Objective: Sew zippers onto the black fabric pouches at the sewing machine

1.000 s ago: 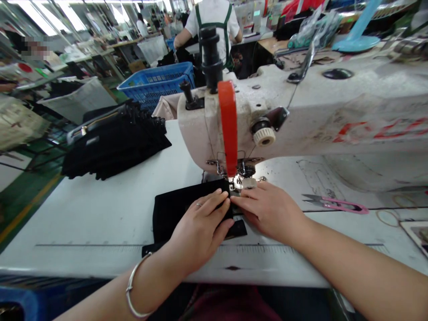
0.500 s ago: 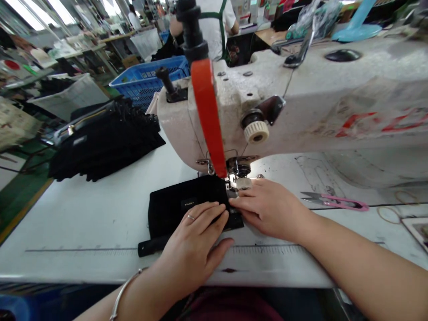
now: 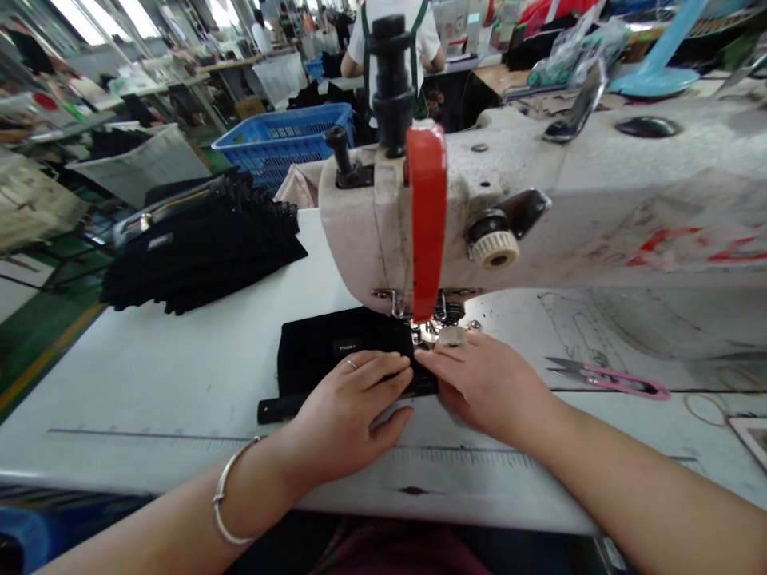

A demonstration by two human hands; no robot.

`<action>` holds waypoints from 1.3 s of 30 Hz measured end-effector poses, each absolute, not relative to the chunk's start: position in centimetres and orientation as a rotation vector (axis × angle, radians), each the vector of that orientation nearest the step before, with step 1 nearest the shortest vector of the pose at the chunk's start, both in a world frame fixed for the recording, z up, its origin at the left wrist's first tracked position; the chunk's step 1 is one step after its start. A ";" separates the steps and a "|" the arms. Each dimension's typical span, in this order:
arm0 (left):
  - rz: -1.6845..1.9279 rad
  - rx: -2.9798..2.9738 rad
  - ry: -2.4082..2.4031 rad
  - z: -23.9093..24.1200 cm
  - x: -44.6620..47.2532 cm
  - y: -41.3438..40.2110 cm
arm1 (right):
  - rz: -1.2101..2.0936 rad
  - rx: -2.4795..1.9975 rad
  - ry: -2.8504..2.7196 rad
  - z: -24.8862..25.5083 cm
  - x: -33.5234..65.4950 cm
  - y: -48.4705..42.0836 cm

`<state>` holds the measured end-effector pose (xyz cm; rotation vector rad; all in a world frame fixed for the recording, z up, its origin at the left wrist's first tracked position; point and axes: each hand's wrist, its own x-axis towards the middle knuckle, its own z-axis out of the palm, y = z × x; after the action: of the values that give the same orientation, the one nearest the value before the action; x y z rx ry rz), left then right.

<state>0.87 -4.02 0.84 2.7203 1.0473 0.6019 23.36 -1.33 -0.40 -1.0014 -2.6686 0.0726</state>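
Note:
A black fabric piece (image 3: 327,351) with a small label lies flat on the white table (image 3: 180,375) under the sewing machine (image 3: 539,216). My left hand (image 3: 351,411) rests on the fabric's near right edge, fingers stretched flat and pressing down. My right hand (image 3: 488,383) lies flat beside it, fingertips at the fabric's right edge just in front of the presser foot (image 3: 435,334). A red guard (image 3: 427,216) hangs in front of the needle and hides it.
A stack of black fabric pieces (image 3: 200,243) sits at the table's far left. Pink thread snips (image 3: 611,377) lie to the right. A blue basket (image 3: 281,148) stands behind the machine. Another person in a white shirt (image 3: 399,36) works at a far table.
The black fabric has slid away from me under the presser foot, and both hands have followed it forward. The camera view has shifted slightly.

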 end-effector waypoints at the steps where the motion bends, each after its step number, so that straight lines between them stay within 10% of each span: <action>1: 0.598 2.720 1.039 0.8 0.8 -3.6 | 0.070 -1.009 -2.674 -0.4 23.3 -1.3; 25: 0.679 2.690 0.851 -0.4 -2.6 4.4 | 0.003 -1.418 -2.316 0.1 23.9 -0.5; 39: 0.808 2.736 0.973 0.0 0.5 0.7 | 0.144 -0.897 -2.349 -0.6 22.5 -0.7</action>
<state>0.46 0.69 0.02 2.7364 0.9726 0.8085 22.52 -0.68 -0.58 -0.8968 -2.3492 0.1443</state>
